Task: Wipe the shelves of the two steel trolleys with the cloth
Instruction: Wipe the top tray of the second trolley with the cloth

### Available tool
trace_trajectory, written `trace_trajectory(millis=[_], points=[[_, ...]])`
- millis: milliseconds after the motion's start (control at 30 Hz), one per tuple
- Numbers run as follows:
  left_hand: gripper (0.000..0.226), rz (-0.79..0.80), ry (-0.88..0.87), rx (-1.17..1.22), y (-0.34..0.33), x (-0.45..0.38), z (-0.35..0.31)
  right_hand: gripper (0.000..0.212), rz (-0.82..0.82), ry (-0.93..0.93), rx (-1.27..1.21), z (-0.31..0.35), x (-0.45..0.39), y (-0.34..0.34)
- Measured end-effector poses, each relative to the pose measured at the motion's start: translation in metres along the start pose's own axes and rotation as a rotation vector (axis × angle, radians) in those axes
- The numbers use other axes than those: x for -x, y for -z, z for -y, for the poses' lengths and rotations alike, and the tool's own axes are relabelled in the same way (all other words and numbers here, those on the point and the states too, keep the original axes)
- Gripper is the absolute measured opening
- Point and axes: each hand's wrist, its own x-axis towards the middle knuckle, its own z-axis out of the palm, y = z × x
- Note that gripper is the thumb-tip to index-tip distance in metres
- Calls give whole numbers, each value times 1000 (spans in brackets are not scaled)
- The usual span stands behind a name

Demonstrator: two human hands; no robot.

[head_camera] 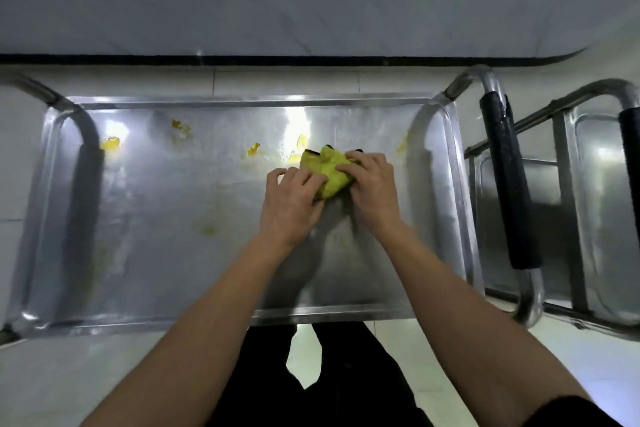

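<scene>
Both hands are clamping the yellow cloth (325,172) on the trolley shelf (156,253), left hand (292,203) gripping its near end, right hand (372,187) pinching its right edge. The yellow stains (254,149) are lying toward 10 o'clock, nearer the left hand.

Cloth (323,174): yellow-green, bunched into a wad, lying right of centre on the top shelf (166,218) of the near trolley, a steel tray with a raised rim bearing yellow smears along its far half. Second trolley (588,156) standing just beside it to the right, its shelves bare steel.
</scene>
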Motion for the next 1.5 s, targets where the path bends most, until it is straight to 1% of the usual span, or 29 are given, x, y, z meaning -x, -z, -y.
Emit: trace_trajectory(millis=[67,233,333,400,467,533,633,700,800,900,1033,1267,1500], points=[[31,57,18,-3,-15,8,-6,44,68,-14,-21,-13,14,-5],[38,145,10,-20,-32,22,-22,38,94,83,-38,-32,31,-1],[38,205,30,-24,-34,25,-33,40,139,18,-97,-38,38,1],[36,203,11,-8,-35,30,-37,36,114,-24,-124,-37,41,0],[30,152,8,29,-34,35,-34,32,100,-52,-98,-32,44,-5],[26,81,74,45,-28,39,-22,38,124,-56,-7,-23,46,-11],[23,40,185,-7,-17,38,4,53,227,-125,150,-8,47,-23],[26,55,209,-39,-9,30,20,60,281,-160,262,1,46,-36],[33,111,183,-61,-1,13,38,67,349,-181,371,16,42,-55],[35,113,166,-76,7,0,57,68,359,-189,412,23,33,-68],[37,126,163,-85,18,-17,86,67,358,-150,429,31,8,-80],[39,172,202,-91,29,-50,133,64,349,-104,414,54,-52,-103],[40,215,193,-130,33,-92,154,60,336,-55,408,71,-106,-123]])
